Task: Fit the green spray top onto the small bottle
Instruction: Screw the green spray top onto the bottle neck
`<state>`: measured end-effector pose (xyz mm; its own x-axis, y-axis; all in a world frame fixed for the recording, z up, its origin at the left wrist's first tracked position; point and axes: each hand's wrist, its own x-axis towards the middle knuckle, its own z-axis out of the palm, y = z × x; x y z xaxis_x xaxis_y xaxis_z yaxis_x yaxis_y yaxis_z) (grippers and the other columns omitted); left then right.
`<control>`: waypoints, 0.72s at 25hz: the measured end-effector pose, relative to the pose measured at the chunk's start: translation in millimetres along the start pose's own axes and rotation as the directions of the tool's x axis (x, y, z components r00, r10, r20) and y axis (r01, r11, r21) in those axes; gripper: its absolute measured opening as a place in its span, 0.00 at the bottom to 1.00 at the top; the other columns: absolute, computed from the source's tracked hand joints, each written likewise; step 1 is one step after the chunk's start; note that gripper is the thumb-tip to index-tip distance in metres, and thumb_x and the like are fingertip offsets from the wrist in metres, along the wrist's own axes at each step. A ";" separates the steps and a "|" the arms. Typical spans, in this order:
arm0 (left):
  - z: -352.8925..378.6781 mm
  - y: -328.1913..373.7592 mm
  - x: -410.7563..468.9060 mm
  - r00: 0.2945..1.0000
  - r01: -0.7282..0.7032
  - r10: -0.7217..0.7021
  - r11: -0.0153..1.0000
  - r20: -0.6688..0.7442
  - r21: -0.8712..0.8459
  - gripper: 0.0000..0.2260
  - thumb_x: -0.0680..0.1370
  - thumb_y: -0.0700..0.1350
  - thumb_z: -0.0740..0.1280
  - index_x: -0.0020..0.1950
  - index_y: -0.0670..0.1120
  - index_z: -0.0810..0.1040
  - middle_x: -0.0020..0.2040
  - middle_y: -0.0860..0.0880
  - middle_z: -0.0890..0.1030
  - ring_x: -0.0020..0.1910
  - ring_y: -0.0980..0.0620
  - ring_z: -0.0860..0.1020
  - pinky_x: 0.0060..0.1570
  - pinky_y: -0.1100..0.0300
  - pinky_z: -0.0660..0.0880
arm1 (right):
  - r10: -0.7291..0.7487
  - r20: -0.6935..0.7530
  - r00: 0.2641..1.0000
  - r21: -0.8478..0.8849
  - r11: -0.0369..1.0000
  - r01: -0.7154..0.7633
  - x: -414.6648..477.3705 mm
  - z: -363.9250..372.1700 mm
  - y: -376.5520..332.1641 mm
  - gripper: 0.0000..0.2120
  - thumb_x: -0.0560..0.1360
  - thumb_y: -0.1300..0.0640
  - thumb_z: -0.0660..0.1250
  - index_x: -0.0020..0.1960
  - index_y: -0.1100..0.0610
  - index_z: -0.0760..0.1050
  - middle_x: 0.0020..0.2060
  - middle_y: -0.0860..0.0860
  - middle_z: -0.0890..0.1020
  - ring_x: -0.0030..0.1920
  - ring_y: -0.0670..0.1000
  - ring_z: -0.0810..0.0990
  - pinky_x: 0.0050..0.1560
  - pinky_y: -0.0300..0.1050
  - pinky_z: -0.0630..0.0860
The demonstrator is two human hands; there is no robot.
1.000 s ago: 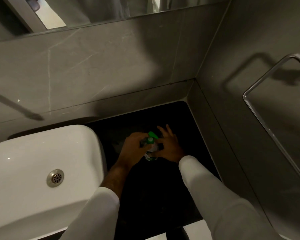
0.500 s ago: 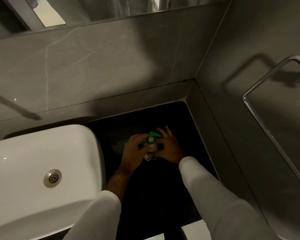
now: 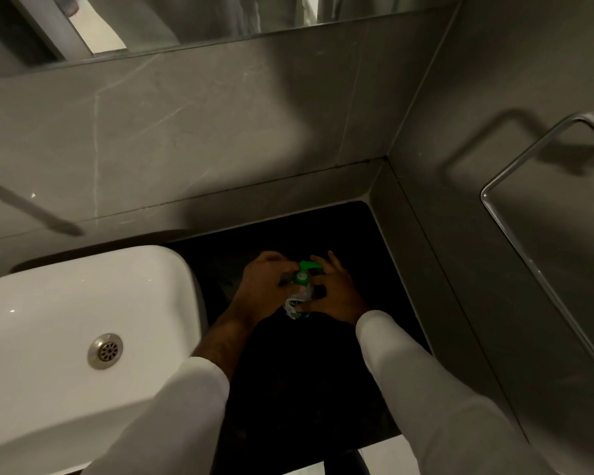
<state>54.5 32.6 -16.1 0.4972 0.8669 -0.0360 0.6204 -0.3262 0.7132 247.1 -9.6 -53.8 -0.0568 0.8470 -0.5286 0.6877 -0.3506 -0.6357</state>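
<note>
Grey tiled wall (image 3: 220,138): we record it as the largest surface, running along the far side and turning the corner at right.

White basin (image 3: 66,337): set at left, with a metal drain (image 3: 105,350) in its floor.

Black counter (image 3: 340,389): we see it filling the corner between the basin and the right-hand wall.

Chrome rail (image 3: 528,255): mounted on the right wall, well apart from our hands.

Left hand (image 3: 259,289): we have it curled around the left side of the small bottle (image 3: 297,303), fingers closed toward the neck; the exact contact under the fingers is hidden from us.

Right hand (image 3: 333,291): it sits on the bottle's right side, thumb pressed against the label, the other fingers (image 3: 333,262) spread and raised just behind the nozzle.

Small bottle: it is upright on the black counter, between our two hands.

Green spray top (image 3: 304,270): it sits at the bottle's neck, above both thumbs, nozzle pointing right toward the right-hand fingers. Whether it is fully seated we cannot tell.
</note>
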 end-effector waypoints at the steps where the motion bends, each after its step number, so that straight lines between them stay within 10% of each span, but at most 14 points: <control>1: 2.5 2.5 -2.2 0.999 0.018 -0.017 1.000 -0.036 0.006 0.14 0.69 0.44 0.80 0.53 0.46 0.86 0.52 0.46 0.83 0.57 0.46 0.77 0.57 0.53 0.76 | 0.012 0.002 1.000 0.011 1.000 -0.012 -0.3 -0.2 -1.1 0.39 0.66 0.43 0.82 0.75 0.45 0.74 0.86 0.47 0.52 0.86 0.60 0.46 0.83 0.63 0.55; 8: 5.4 4.3 -8.9 0.997 0.076 -0.078 0.993 -0.023 -0.087 0.13 0.72 0.46 0.78 0.55 0.49 0.85 0.50 0.57 0.81 0.62 0.45 0.75 0.59 0.55 0.71 | 0.039 -0.014 0.999 0.037 0.999 -0.039 -3.9 -1.6 -2.9 0.43 0.66 0.44 0.82 0.78 0.47 0.71 0.86 0.48 0.51 0.86 0.59 0.47 0.83 0.62 0.56; 13: -3.6 3.0 1.7 0.988 0.053 -0.073 0.987 0.133 0.149 0.16 0.73 0.49 0.75 0.60 0.54 0.83 0.59 0.54 0.83 0.70 0.47 0.69 0.67 0.34 0.64 | 0.023 -0.017 1.000 0.005 1.000 -0.023 -2.0 0.9 -0.8 0.44 0.64 0.42 0.82 0.77 0.46 0.72 0.86 0.48 0.51 0.86 0.61 0.49 0.83 0.63 0.58; 18: -5.3 5.7 2.6 0.966 -0.046 0.086 0.985 0.246 -0.164 0.19 0.75 0.35 0.71 0.64 0.48 0.79 0.65 0.55 0.78 0.71 0.58 0.70 0.69 0.66 0.62 | 0.007 -0.020 1.000 0.010 1.000 -0.006 -0.1 -0.7 -0.9 0.42 0.63 0.43 0.83 0.74 0.45 0.74 0.86 0.48 0.52 0.86 0.60 0.49 0.82 0.64 0.58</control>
<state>56.1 34.9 -8.4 0.6823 0.7164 -0.1457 0.4890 -0.2991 0.8194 247.0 -9.2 -52.8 -0.0379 0.8524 -0.5215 0.6805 -0.3601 -0.6381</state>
